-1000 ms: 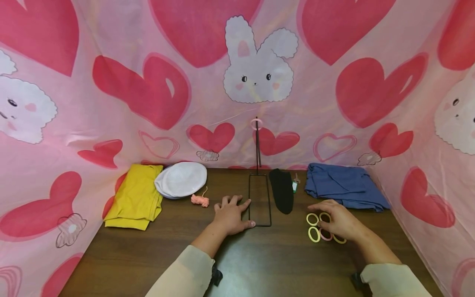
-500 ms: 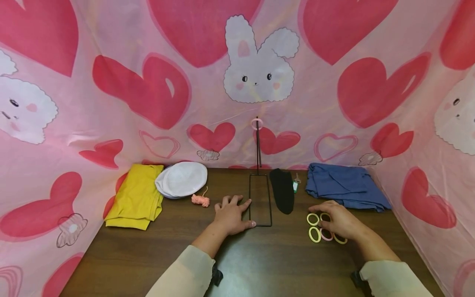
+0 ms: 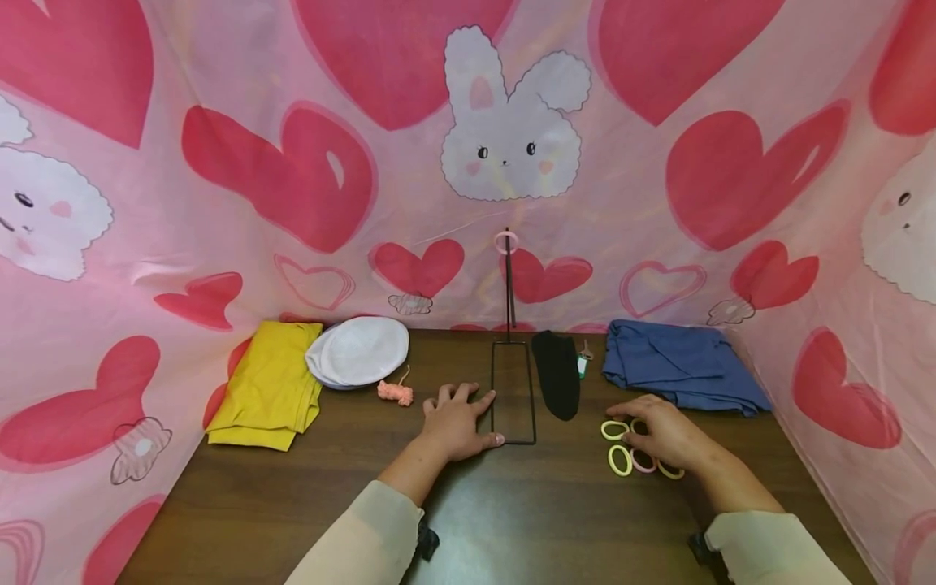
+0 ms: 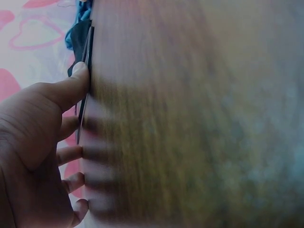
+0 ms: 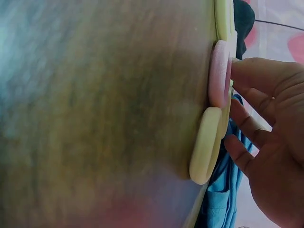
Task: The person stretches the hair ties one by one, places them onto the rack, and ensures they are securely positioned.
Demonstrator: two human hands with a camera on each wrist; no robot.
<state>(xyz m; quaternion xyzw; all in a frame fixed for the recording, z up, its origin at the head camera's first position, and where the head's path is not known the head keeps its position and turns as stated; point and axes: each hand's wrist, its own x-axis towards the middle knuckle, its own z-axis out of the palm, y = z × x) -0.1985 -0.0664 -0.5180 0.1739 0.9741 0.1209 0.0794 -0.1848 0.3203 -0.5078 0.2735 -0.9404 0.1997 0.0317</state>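
Note:
A black wire stand (image 3: 535, 394) has a rectangular base on the table and a tall post at its back, with a pink ring (image 3: 506, 242) round the post near the top. My left hand (image 3: 455, 426) lies on the table, fingers spread, index finger and thumb touching the base's left side. On the right, my right hand (image 3: 661, 431) pinches a yellow ring (image 3: 615, 431) at its right edge between thumb and index finger; the ring looks slightly tilted. Below it are another yellow ring (image 3: 620, 461), a pink ring (image 5: 219, 73) and a cream ring (image 5: 205, 145). One more ring is partly hidden by the hand.
A black insole-shaped piece (image 3: 557, 375) and a key with a green tag (image 3: 583, 360) lie right of the stand. Folded blue cloth (image 3: 676, 366) is at back right. Yellow cloth (image 3: 266, 386), a white cap-like item (image 3: 364, 351) and a coral yarn bundle (image 3: 396, 393) lie left.
The upper-left yellow ring has shifted slightly left and tilted at my right fingertips. My left hand and the stand have stayed put.

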